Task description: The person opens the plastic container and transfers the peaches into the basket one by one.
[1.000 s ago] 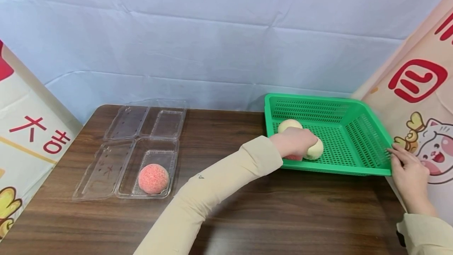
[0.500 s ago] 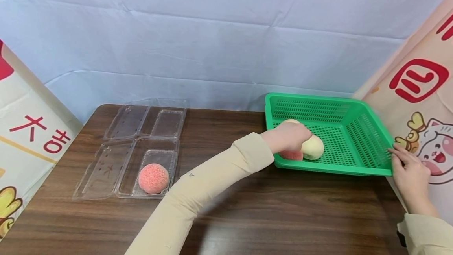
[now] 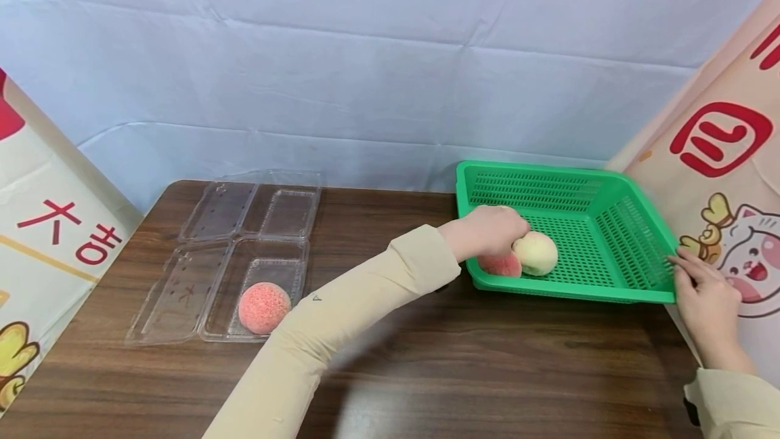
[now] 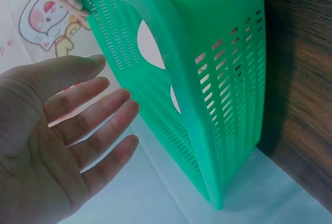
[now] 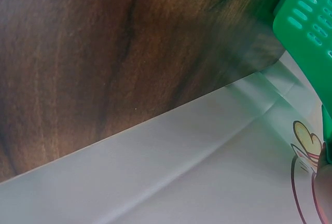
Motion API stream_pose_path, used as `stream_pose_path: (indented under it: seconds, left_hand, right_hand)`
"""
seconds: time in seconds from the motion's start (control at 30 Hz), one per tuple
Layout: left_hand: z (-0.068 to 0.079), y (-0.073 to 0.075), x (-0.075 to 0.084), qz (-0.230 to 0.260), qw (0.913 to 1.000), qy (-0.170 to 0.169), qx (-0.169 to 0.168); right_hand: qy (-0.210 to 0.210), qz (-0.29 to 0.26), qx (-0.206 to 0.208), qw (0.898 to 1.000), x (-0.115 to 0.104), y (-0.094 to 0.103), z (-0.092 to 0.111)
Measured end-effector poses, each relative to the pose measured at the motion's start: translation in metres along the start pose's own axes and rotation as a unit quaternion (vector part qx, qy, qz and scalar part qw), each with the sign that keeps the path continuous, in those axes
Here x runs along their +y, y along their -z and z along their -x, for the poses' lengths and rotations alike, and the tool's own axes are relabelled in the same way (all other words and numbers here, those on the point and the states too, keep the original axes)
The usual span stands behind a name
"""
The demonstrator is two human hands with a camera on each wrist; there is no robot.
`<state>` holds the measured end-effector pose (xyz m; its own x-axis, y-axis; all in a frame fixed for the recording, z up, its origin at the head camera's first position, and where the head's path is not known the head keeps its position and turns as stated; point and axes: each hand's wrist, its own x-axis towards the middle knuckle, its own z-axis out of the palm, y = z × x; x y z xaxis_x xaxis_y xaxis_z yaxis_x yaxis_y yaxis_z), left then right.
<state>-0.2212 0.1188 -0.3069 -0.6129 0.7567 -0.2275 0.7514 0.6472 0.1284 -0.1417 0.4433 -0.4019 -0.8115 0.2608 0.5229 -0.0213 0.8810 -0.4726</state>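
My left hand (image 3: 490, 229) is over the left end of a green plastic basket (image 3: 609, 293), above round peach-like fruits. In the left wrist view the left hand (image 4: 78, 136) has loosely spread fingers and holds nothing. Beside its fingertips lies a pale fruit (image 3: 536, 254); a pink one (image 3: 501, 265) shows below the hand, and another pale one is mostly hidden behind it. My right hand (image 3: 707, 303) grips the basket's right rim near the front corner. A pink, speckled fruit (image 3: 265, 307) sits in a front compartment of a clear plastic clamshell box (image 3: 210, 290) at left.
The clamshell box lies with its lids spread out, and its rear compartment (image 3: 286, 212) holds nothing. Both stand on a dark wooden table (image 3: 487, 371). A pale cloth (image 3: 365, 87) hangs behind, and printed sheets (image 3: 719, 154) flank both sides.
My left hand has drawn back leftward from the front pale fruit, which now shows more fully. The right hand stays on the basket's rim.
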Motion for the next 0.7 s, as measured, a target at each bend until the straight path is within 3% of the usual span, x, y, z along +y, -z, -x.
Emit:
stream_pose_path:
  seconds: [0.33,0.7]
  left_hand:
    - [0.004,0.002,-0.003,-0.043,0.999,0.011,-0.005]
    - [0.011,0.003,-0.009,-0.039,0.9992,0.004,0.005]
  right_hand:
    - [-0.001,-0.002,0.001,1.0,0.0,0.0,0.001]
    - [-0.023,0.019,-0.003,1.0,-0.002,-0.001,0.0]
